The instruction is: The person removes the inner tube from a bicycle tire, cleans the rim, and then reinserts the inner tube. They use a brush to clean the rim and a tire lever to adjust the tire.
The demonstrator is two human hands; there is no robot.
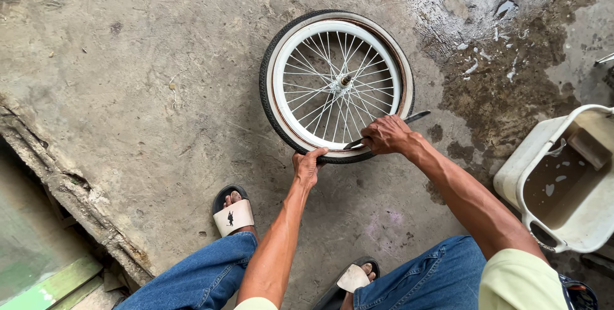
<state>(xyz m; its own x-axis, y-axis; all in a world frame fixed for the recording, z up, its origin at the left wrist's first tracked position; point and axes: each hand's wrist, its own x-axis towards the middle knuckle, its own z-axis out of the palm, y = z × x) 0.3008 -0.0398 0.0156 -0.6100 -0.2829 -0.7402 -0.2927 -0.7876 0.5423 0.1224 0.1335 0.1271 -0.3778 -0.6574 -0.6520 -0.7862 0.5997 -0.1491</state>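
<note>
A small spoked bicycle wheel with a white metal rim and a black rubber tyre (337,85) lies flat on the rough grey concrete floor (128,79), just ahead of the person's feet. The left hand (307,165) grips the near edge of the tyre, its fingers (316,153) curled over the rubber and pressed together. The right hand (387,135) is closed around a slim dark metal lever (417,117), fingers wrapped tight on it; the lever's tip is wedged at the rim's near edge, its other end jutting out past the tyre to the right. A white sandal (233,216) sits below the wheel. To the right stands a white plastic tub holding murky water (563,182), beside a wet, dirty patch of floor.
</note>
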